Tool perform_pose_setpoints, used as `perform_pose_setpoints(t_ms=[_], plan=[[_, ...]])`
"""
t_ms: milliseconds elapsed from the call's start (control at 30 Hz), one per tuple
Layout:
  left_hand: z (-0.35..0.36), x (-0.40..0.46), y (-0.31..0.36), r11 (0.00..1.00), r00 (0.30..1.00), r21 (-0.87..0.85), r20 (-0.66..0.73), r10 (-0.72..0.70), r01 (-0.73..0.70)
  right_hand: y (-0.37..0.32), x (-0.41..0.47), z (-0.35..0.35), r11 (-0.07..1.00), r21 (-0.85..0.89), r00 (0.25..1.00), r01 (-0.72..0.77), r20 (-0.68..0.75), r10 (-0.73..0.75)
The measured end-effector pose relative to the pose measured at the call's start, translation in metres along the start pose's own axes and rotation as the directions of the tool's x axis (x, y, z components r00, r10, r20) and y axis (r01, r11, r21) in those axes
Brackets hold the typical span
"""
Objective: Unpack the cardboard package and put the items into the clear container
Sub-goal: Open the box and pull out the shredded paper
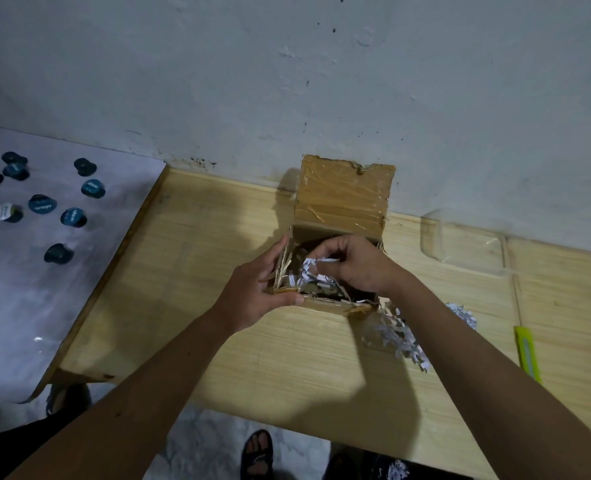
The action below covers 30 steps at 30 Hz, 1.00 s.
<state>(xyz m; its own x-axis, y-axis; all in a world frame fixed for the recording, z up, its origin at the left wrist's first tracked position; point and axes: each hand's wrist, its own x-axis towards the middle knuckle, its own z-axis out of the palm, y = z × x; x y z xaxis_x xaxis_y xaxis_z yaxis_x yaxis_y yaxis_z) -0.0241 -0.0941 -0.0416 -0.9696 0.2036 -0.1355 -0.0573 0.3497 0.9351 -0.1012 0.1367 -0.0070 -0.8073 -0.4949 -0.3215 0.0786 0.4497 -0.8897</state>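
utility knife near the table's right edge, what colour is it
Yellow-green utility knife, clearest in the head view.

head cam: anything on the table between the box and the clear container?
Nothing: in the head view the table is bare between the box and the container. The shredded paper lies nearer the person, beside the right forearm.

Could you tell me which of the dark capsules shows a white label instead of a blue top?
The capsule at the cluster's lower left; the rest show blue or dark tops.
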Motion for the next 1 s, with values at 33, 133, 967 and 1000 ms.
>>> perform_pose_setpoints(t_ms=[33, 133, 967, 1000], plan=[[0.0, -0.001, 0.0, 1.0, 1.0, 0.001, 0.001, 0.002, -0.002, -0.003, -0.006, -0.005, 1.0, 0.011, 0.999, 0.003, -0.035, -0.003], [-0.001, 0.0, 0.0, 1.0, 1.0, 0.011, 0.002, 0.004, -0.004, -0.01, -0.03, -0.021, 0.998, 0.057, 0.993, 0.026, -0.114, -0.019], [0.009, -0.003, 0.017, 0.996, 0.999, -0.076, -0.032, -0.04, 0.038, 0.101, -0.187, -0.074, 0.883, -0.439, 0.935, -0.164, -0.355, -0.003], [0.009, -0.003, 0.018, 0.996, 0.998, -0.078, -0.033, -0.046, 0.043, 0.1, -0.187, -0.074, 0.876, -0.451, 0.932, -0.169, -0.363, -0.007]])
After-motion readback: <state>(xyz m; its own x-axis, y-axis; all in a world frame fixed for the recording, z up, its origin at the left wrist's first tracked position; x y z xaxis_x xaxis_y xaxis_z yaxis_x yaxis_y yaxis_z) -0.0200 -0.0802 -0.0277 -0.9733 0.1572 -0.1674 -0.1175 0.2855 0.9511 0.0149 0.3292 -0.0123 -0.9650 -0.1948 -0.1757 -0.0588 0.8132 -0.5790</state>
